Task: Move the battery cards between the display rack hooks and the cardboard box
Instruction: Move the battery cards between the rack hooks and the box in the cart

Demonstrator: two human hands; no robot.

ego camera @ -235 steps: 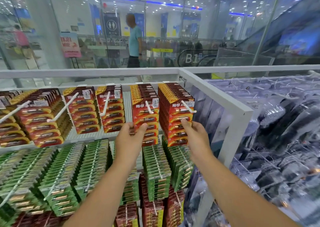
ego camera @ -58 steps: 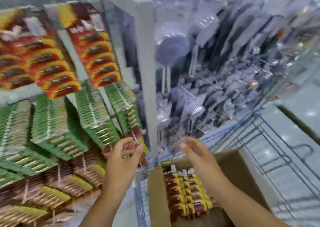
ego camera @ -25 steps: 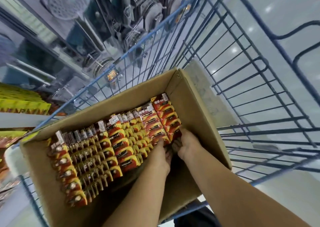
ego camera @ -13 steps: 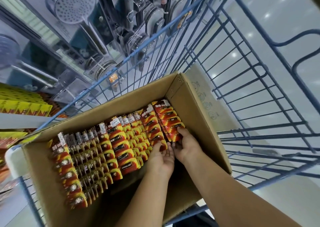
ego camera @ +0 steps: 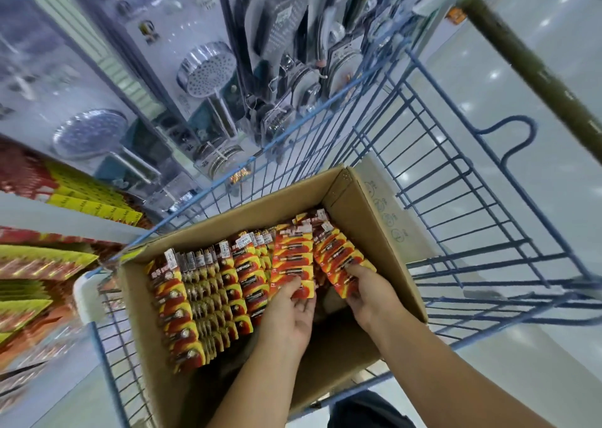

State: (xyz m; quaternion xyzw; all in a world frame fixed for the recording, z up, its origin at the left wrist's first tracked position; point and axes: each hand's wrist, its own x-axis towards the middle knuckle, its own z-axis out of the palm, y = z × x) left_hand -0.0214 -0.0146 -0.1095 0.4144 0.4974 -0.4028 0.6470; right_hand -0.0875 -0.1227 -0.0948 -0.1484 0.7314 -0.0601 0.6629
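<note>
Cardboard box [ego camera: 365, 199] corner beside battery cards [ego camera: 338, 261]

Since half a second ago, two separate stacks of battery cards have been raised from the right end of the cardboard box [ego camera: 368, 199]: one is gripped by the left hand [ego camera: 290, 310], the other by the right hand [ego camera: 371, 294].

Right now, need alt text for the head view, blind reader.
Both hands reach into an open cardboard box packed with rows of red-and-yellow battery cards: the left hand grips one bundle of battery cards, the right hand another. The box sits in a blue wire cart beside packaged shower heads.
</note>
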